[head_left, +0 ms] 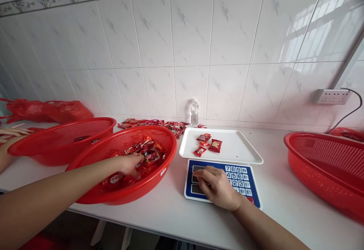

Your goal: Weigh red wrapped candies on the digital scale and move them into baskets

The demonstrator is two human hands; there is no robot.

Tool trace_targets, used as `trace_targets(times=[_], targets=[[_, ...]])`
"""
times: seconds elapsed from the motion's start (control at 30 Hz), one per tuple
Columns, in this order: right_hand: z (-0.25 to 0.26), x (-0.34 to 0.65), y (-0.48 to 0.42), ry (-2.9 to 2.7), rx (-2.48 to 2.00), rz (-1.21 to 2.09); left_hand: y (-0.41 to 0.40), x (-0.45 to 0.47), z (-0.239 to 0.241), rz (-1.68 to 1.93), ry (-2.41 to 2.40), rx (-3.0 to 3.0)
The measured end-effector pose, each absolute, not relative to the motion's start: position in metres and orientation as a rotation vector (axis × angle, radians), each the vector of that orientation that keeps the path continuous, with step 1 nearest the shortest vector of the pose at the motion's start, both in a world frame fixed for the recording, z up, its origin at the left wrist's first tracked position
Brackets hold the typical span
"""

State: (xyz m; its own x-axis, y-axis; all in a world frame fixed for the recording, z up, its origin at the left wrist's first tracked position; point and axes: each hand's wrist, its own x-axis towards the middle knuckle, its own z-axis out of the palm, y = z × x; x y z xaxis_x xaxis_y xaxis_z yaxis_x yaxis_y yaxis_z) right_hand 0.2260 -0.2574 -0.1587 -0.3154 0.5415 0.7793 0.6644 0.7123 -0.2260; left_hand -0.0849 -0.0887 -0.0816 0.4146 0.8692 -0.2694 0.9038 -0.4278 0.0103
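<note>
My left hand (129,165) reaches into a red mesh basket (165,159) full of red-wrapped candies (148,149), fingers curled among them; what it grips is hidden. My right hand (217,185) lies flat, fingers apart, on the front panel of a blue and white scale (244,181), covering its display beside the keypad. The scale's white tray (241,147) carries three red candy packets (209,143).
A second red basket (62,138) sits at left, with another person's hand (11,136) by its rim. A third red basket (324,166) stands at right. Loose candies (159,123), a water bottle (194,112) and a red bag (45,110) line the tiled wall. A wall socket (331,96) holds a cable.
</note>
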Motion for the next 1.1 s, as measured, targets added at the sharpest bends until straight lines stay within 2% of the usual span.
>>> trace_targets(times=[0.13, 0.4, 0.77, 0.93, 1.1], targets=[[-0.159, 0.227, -0.257, -1.989, -0.925, -0.189, -0.089, -0.084, -0.082, -0.500, 1.573, 2.477], [-0.157, 0.228, -0.258, -1.993, -0.915, -0.181, -0.101, -0.076, -0.055, -0.557, 1.511, 2.535], [-0.155, 0.228, -0.258, -1.983, -0.926, -0.203, -0.091, -0.033, 0.009, 0.086, 1.375, 2.640], [-0.153, 0.227, -0.258, -1.976, -0.919, -0.199, -0.095, 0.024, 0.010, 0.335, 1.186, 2.662], [-0.151, 0.228, -0.259, -1.956, -0.926, -0.197, -0.093, 0.078, -0.005, 0.260, 1.155, 2.687]])
